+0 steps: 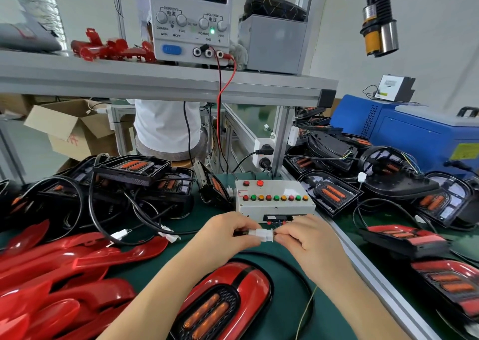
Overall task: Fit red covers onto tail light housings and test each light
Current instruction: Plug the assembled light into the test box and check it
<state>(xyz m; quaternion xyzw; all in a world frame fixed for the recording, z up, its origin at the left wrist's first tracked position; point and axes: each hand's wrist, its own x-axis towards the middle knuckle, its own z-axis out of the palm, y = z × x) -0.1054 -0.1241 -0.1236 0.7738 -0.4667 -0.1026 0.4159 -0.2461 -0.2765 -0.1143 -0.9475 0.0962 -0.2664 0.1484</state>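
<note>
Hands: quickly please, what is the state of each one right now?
Left hand: closed, pinching the white connector from its left side.
Right hand: closed, pinching the same connector from its right side.

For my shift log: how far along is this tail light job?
Done: near tail light wears its red cover. In hand: left hand and right hand pinch white connectors by the test box. Left: power supply shows zero current; uncovered housings and loose covers wait.
</note>
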